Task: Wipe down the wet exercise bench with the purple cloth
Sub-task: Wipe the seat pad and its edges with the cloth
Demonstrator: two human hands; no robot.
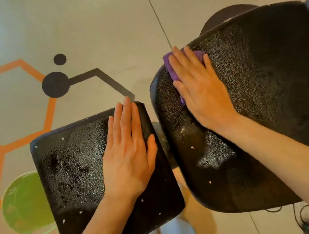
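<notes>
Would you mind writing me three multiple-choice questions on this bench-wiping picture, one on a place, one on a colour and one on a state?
1. Where does the purple cloth lie?
A. On the smaller pad under the left hand
B. On the larger pad under the right hand
C. On the floor

2. What colour is the round translucent thing on the floor beside the smaller pad?
A. Green
B. Red
C. White

3. How is the left hand placed?
A. Clenched in a fist in the air
B. Pinching the cloth
C. Flat, fingers straight, on the smaller pad

Answers:
1 B, the right hand presses the cloth onto the larger pad.
2 A, the round green thing shows left of the smaller pad.
3 C, its palm lies flat on the droplet-covered pad with no cloth beneath.
</notes>
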